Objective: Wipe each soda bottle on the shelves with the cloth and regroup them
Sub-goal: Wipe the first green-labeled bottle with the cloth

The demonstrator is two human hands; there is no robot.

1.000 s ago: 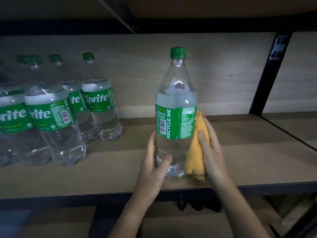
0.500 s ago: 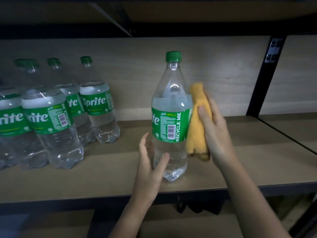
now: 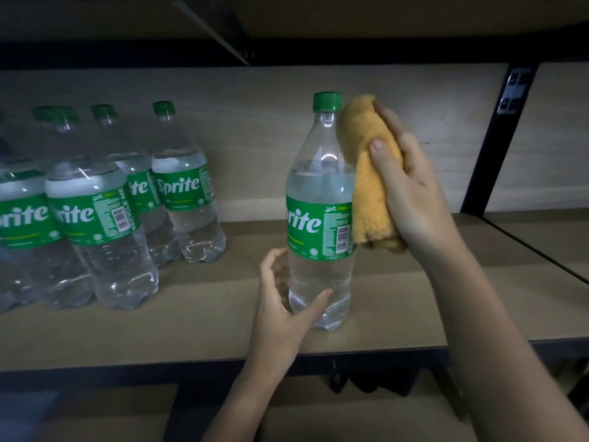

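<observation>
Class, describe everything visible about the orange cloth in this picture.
The orange cloth looks like soft, fuzzy towelling, bunched into a thick upright roll. The right hand grips it, thumb across its front. It is pressed against the right side of the clear green-capped Sprite bottle, from cap height down to the label, above the wooden shelf.

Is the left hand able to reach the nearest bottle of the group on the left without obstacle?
Probably yes. The left hand holds the base of the lone bottle, and only bare shelf lies between it and the nearest grouped bottle. It would need to let go first.
</observation>
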